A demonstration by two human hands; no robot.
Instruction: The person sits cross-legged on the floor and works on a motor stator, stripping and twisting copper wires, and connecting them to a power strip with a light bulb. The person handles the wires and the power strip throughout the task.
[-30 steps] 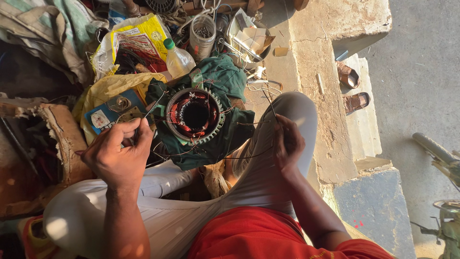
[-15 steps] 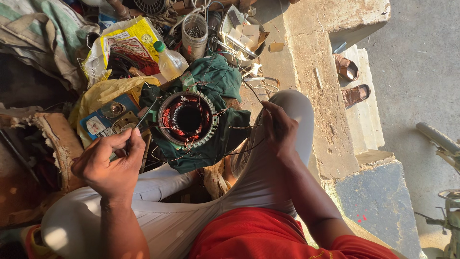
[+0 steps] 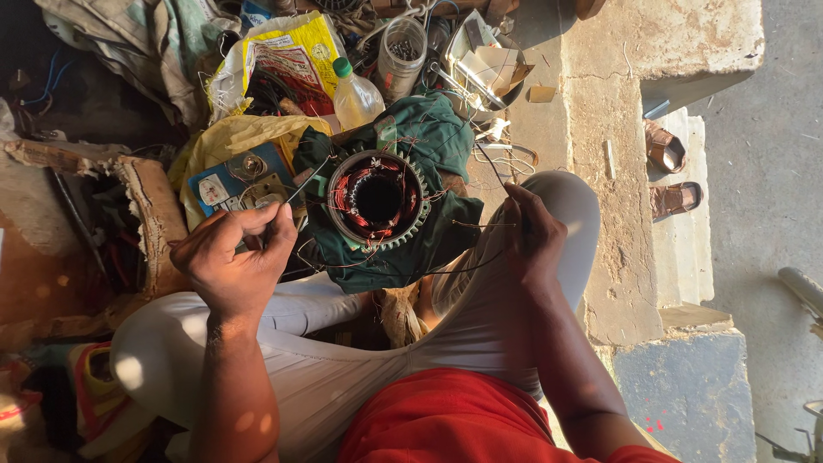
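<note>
**Both hands draw thin wire from the stator**

Since a second ago the left hand [image 3: 236, 261] has dropped lower and away from the stator [image 3: 377, 199], which then lay close above it; now the two are apart, with a thin rod-like tool or wire [image 3: 307, 178] slanting from the pinched fingers up toward the stator's rim. The right hand [image 3: 533, 236] has shifted little, staying beside the white-trousered knee [image 3: 566, 210]. The stator, its copper windings ringing a dark bore, still sits on a green cloth [image 3: 429, 141] between the legs, though the whole scene now sits a little higher and to the right in the view.

The left grip is closed, thumb against fingertips, on the lower end of that thin piece; whether it is a needle, a tool or stiff wire cannot be told. The right grip is curled nearly shut around fine wire strands [image 3: 476, 225] running back to the stator; the fingertips face away, so the exact hold is hidden.

The cloth covers the stator's underside. Behind it, a plastic bottle [image 3: 356, 99], a yellow bag [image 3: 287, 56] and a clear jar [image 3: 401, 56] stand in a heap of clutter too tangled to sort out. Two sandals [image 3: 669, 171] lie on the concrete step at right.
</note>
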